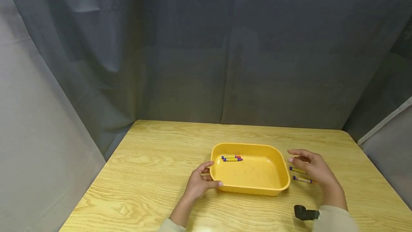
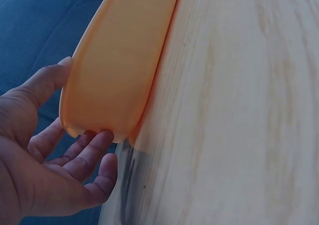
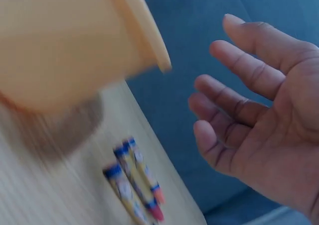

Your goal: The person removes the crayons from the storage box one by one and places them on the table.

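A yellow plastic tray (image 1: pixel 244 173) with rounded corners sits on the wooden table. My left hand (image 1: pixel 198 183) holds its left end, thumb at the near corner and fingers against the outer wall; the left wrist view shows this hand (image 2: pixel 65 150) on the tray's side (image 2: pixel 114 70). Inside, at the far left, lie a red-tipped crayon (image 1: pixel 236 156) and a purple-tipped crayon (image 1: pixel 232 159). Just right of the tray my right hand (image 1: pixel 313 167) hovers with loosely bent fingers, holding nothing. Beneath it lie crayons (image 1: pixel 302 179), partly covered in the head view; three crayons (image 3: pixel 132 180) show in the right wrist view.
A black camera mount (image 1: pixel 305 213) sticks out from my right wrist. The wooden table (image 1: pixel 154 160) extends on both sides of the tray. Dark grey curtains (image 1: pixel 180 53) hang behind the table, with lighter cloth (image 1: pixel 38 124) at the left.
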A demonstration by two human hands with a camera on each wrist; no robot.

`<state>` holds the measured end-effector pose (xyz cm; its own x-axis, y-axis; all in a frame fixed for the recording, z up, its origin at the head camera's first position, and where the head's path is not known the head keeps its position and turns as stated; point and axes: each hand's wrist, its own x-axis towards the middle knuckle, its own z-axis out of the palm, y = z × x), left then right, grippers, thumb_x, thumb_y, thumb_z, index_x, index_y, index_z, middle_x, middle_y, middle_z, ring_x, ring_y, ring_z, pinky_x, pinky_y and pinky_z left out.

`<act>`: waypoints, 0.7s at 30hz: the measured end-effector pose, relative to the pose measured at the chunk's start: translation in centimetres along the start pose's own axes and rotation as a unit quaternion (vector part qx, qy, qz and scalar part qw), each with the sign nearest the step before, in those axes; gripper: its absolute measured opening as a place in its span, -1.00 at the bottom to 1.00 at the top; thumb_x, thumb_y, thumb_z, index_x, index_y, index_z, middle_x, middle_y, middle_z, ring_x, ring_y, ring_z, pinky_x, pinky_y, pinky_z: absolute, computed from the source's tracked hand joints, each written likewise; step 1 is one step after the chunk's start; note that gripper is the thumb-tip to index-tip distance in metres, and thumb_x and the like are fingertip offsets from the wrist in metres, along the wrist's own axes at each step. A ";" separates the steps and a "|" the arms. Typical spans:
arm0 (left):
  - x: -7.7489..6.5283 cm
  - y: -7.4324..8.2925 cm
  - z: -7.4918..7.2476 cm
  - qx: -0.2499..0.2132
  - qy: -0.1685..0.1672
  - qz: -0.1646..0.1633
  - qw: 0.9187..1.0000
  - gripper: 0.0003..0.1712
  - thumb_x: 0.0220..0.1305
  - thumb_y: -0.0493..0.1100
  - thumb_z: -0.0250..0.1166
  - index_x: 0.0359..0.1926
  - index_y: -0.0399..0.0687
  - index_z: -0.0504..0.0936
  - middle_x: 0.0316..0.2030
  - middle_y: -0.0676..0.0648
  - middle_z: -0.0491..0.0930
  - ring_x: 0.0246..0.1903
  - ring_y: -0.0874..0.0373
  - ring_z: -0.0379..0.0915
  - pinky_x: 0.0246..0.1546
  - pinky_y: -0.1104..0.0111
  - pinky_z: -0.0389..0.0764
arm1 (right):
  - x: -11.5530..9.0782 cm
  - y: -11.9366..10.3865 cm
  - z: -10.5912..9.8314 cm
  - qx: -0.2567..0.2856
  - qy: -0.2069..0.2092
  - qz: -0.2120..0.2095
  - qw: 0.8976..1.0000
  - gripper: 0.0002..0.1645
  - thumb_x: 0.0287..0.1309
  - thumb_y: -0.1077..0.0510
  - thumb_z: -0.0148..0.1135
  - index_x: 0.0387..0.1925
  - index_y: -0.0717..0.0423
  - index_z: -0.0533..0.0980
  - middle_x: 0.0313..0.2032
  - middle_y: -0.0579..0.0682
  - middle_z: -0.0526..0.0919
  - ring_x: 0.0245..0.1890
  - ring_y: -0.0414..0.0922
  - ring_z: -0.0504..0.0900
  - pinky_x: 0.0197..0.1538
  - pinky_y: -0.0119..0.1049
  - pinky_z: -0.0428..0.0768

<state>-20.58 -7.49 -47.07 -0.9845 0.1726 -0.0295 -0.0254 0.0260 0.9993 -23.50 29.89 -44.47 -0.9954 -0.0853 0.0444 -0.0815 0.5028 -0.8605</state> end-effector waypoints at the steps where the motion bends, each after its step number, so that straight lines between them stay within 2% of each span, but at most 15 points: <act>1: 0.2 -0.3 0.0 0.000 0.000 0.000 1.000 -0.14 -0.19 -0.43 0.50 0.22 -0.25 0.36 -0.11 -0.29 0.41 -0.16 -0.25 0.46 -0.29 0.28 0.61 | 0.2 -0.4 0.3 0.005 -0.002 -0.009 1.000 -0.36 0.21 -0.08 0.18 0.19 0.24 0.37 0.01 0.26 0.49 -0.13 0.01 0.54 -0.06 0.05 0.52; 6: 0.9 -1.6 -0.3 0.009 0.003 0.005 1.000 -0.09 -0.20 -0.38 0.52 0.25 -0.21 0.33 -0.07 -0.30 0.40 -0.19 -0.13 0.48 -0.28 0.29 0.61 | 1.5 -2.2 2.2 0.027 -0.029 -0.049 0.998 -0.40 0.21 -0.03 0.20 0.16 0.28 0.39 -0.02 0.27 0.50 -0.13 0.06 0.53 -0.09 -0.05 0.54; 9: 0.9 -1.9 -0.4 0.009 0.005 0.006 1.000 -0.07 -0.20 -0.37 0.52 0.27 -0.21 0.31 -0.06 -0.32 0.39 -0.18 -0.14 0.49 -0.27 0.30 0.61 | 2.4 -2.9 3.7 0.055 -0.057 -0.064 0.995 -0.41 0.19 0.02 0.23 0.14 0.31 0.40 0.03 0.29 0.47 -0.12 0.05 0.51 -0.07 -0.13 0.54; 12: 0.7 -1.7 -0.4 -0.003 0.001 0.006 1.000 -0.08 -0.20 -0.39 0.51 0.26 -0.24 0.31 -0.06 -0.34 0.38 -0.15 -0.20 0.47 -0.26 0.29 0.61 | 3.3 -3.1 5.0 0.068 -0.077 -0.067 0.992 -0.42 0.17 0.05 0.25 0.13 0.33 0.42 0.04 0.29 0.46 -0.12 0.02 0.50 -0.07 -0.29 0.53; 15: 0.3 -0.8 -0.2 -0.006 -0.002 0.005 1.000 -0.11 -0.20 -0.41 0.51 0.24 -0.27 0.33 -0.07 -0.36 0.38 -0.16 -0.24 0.46 -0.27 0.28 0.61 | 4.0 -2.9 6.2 0.071 -0.086 -0.060 0.992 -0.42 0.16 0.06 0.26 0.12 0.33 0.42 0.04 0.30 0.46 -0.11 0.00 0.51 -0.07 -0.31 0.52; 19: -0.4 0.7 0.0 0.005 0.001 0.006 1.000 -0.15 -0.19 -0.41 0.50 0.21 -0.28 0.36 -0.09 -0.37 0.39 -0.18 -0.23 0.46 -0.28 0.28 0.61 | 4.6 -3.0 7.6 0.080 -0.103 -0.055 0.990 -0.40 0.18 0.06 0.24 0.15 0.36 0.38 0.05 0.32 0.46 -0.08 0.03 0.53 0.04 -0.11 0.48; 21: -0.3 0.5 -0.1 0.011 0.003 0.004 1.000 -0.15 -0.19 -0.40 0.50 0.21 -0.26 0.36 -0.08 -0.36 0.39 -0.20 -0.17 0.48 -0.28 0.28 0.60 | 4.9 -3.3 8.3 0.083 -0.109 -0.053 0.989 -0.39 0.19 0.06 0.24 0.15 0.36 0.38 0.04 0.32 0.46 -0.07 0.04 0.53 0.07 -0.02 0.45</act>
<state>-20.33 -7.59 -46.56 -0.9856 0.1677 -0.0210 -0.0134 0.0461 0.9988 -27.68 20.64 -45.59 -0.9454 -0.3227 0.0446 -0.1581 0.3350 -0.9289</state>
